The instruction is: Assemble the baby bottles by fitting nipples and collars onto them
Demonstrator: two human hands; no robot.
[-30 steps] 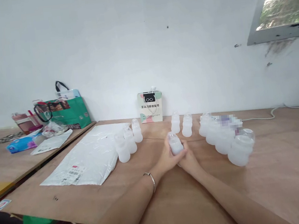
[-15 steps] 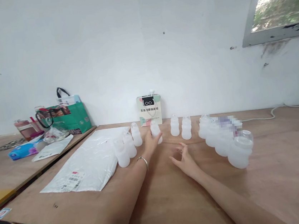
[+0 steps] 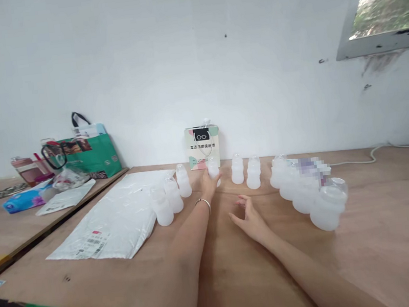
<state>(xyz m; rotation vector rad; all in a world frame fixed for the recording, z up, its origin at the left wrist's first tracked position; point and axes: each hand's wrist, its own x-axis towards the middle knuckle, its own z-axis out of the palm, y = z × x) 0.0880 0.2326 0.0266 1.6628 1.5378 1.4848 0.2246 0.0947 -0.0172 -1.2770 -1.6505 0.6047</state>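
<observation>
My left hand, a bracelet on its wrist, is closed round a frosted white baby bottle standing in front of the paper bag. The hand covers the bottle's lower part. My right hand holds nothing; thumb and fingers are apart, a little above the table. Beyond it stand two more upright bottles, one beside the other. Left of my left hand, three bottles form a slanting row, the nearest bottle beside the white plastic mailer. On the right several larger-looking bottles stand close together.
The white mailer lies flat at the left of the wooden table. A printed paper bag stands against the wall. On the adjoining table are a green bag, a tissue pack and cups. A white cable runs behind at the right.
My left hand has moved forward and slightly right and now closes round the central bottle. My right hand keeps its open shape, almost unmoved. The view has shifted slightly.
</observation>
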